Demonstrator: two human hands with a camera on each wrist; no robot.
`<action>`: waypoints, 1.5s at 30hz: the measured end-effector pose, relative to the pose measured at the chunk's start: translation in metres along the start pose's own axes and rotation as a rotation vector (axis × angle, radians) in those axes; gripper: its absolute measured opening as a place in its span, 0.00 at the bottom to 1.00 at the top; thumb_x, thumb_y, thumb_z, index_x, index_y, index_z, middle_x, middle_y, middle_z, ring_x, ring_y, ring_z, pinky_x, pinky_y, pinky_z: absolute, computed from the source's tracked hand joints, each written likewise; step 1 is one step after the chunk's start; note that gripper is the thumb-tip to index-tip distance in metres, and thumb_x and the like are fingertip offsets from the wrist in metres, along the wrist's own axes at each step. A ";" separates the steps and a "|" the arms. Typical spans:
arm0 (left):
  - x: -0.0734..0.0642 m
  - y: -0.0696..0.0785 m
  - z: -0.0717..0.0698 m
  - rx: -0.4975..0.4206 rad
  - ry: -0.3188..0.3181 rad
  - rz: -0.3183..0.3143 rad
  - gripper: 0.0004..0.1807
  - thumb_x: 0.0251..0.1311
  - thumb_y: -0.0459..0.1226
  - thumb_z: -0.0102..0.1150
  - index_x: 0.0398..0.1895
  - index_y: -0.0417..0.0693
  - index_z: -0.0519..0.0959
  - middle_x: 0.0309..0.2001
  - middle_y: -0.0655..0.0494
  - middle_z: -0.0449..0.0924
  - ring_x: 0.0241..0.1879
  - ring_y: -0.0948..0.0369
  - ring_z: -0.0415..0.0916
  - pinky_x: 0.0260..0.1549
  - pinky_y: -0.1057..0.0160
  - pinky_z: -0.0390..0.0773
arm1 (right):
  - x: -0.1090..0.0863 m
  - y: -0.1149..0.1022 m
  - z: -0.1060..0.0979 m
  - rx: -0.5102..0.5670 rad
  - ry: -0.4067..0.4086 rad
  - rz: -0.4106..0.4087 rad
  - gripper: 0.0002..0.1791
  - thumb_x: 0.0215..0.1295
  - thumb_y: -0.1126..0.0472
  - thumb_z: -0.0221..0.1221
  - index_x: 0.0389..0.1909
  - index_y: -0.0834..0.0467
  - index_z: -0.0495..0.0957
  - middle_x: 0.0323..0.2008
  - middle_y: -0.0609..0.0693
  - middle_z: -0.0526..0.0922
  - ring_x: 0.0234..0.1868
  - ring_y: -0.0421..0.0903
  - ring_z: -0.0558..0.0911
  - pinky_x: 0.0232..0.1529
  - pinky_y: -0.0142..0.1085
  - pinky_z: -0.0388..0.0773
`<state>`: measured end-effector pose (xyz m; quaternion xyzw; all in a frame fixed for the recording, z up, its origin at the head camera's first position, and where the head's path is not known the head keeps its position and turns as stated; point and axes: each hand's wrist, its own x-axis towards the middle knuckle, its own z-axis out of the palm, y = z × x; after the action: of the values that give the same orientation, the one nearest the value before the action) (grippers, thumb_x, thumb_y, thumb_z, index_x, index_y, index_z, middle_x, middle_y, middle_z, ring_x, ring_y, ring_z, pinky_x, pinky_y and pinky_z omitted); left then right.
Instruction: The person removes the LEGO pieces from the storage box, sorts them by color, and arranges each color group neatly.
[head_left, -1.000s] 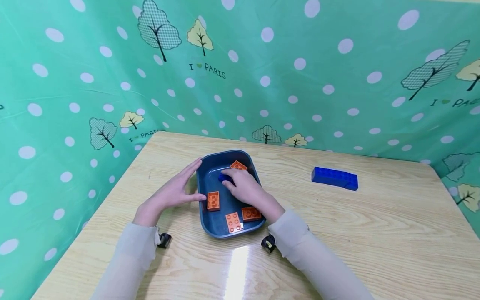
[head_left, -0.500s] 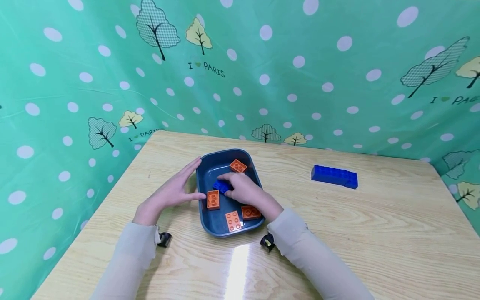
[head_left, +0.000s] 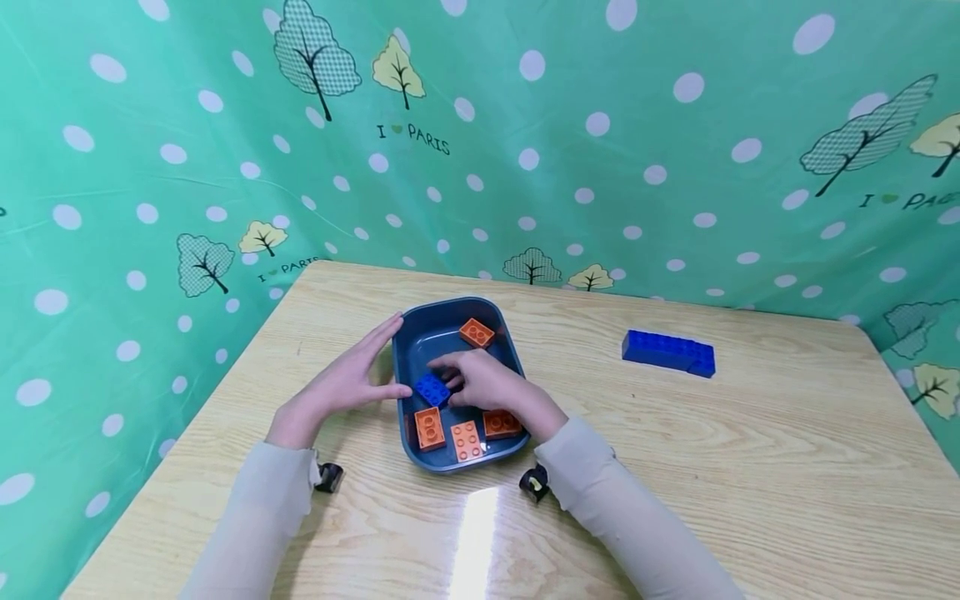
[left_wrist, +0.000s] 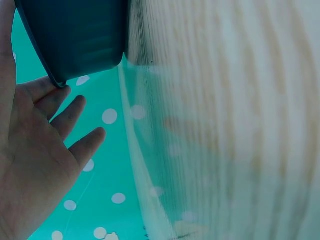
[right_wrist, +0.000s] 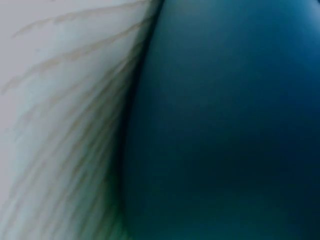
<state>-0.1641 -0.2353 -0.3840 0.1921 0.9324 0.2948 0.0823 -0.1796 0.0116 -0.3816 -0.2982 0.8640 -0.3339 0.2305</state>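
Observation:
In the head view a dark blue bin [head_left: 417,329] stands on the table. My left hand [head_left: 341,390] is at its left side, fingers straight along the outside and thumb reaching over the rim. From the left wrist view, fingertips of that hand touch the bin's rim [left_wrist: 59,82]. Inside the bin lies a blue toy brick [head_left: 432,389], studs up. My right hand [head_left: 483,382] is just right of this brick, fingers loosely bent, with a gap between thumb and forefinger; contact is hard to tell. An orange brick [head_left: 430,428] sits directly in front of the blue one.
More orange bricks lie in the bin: one at the back [head_left: 477,333], one studs up [head_left: 467,441], and one under my right wrist [head_left: 501,423]. A row of joined blue bricks [head_left: 667,352] rests at the table's back right. A dotted green cloth [head_left: 480,208] hangs behind.
My right hand has brought the blue brick toward the front left of the bin, and its fingers have loosened beside it. The left orange brick has shifted forward. My left hand stays put.

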 end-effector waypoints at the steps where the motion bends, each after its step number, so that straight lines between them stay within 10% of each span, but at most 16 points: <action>1: 0.000 0.000 0.000 -0.001 -0.001 -0.001 0.60 0.53 0.55 0.72 0.81 0.54 0.44 0.82 0.51 0.39 0.79 0.41 0.45 0.72 0.35 0.57 | 0.000 0.000 0.000 -0.005 -0.006 -0.003 0.32 0.63 0.69 0.65 0.68 0.56 0.72 0.62 0.55 0.79 0.56 0.47 0.84 0.57 0.37 0.83; 14: 0.001 0.000 0.001 0.003 -0.009 -0.009 0.60 0.53 0.55 0.71 0.82 0.54 0.43 0.82 0.51 0.39 0.79 0.41 0.45 0.73 0.35 0.56 | -0.001 0.000 0.000 -0.011 0.033 -0.022 0.27 0.65 0.64 0.65 0.65 0.53 0.76 0.66 0.53 0.78 0.64 0.48 0.80 0.65 0.40 0.77; 28: 0.000 0.003 0.000 0.006 -0.012 -0.016 0.59 0.54 0.54 0.72 0.82 0.54 0.43 0.82 0.51 0.39 0.79 0.41 0.45 0.73 0.35 0.56 | -0.012 -0.001 -0.019 0.227 0.209 -0.077 0.28 0.63 0.65 0.66 0.65 0.57 0.75 0.65 0.54 0.78 0.65 0.50 0.79 0.66 0.43 0.76; 36: -0.001 0.006 0.000 0.020 -0.003 -0.020 0.60 0.53 0.53 0.73 0.81 0.54 0.44 0.82 0.49 0.40 0.79 0.40 0.45 0.72 0.34 0.57 | -0.053 0.012 -0.073 0.334 0.327 -0.083 0.31 0.61 0.67 0.66 0.66 0.61 0.72 0.66 0.60 0.76 0.68 0.57 0.75 0.70 0.48 0.71; 45: -0.001 0.004 0.000 0.029 -0.002 -0.013 0.60 0.53 0.53 0.73 0.82 0.53 0.43 0.82 0.47 0.40 0.79 0.40 0.45 0.72 0.34 0.57 | -0.132 0.075 -0.137 0.263 0.503 0.037 0.31 0.66 0.66 0.63 0.69 0.66 0.68 0.68 0.65 0.71 0.70 0.61 0.72 0.66 0.37 0.74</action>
<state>-0.1617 -0.2327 -0.3818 0.1874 0.9378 0.2804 0.0822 -0.1942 0.2049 -0.3165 -0.1577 0.8485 -0.5025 0.0515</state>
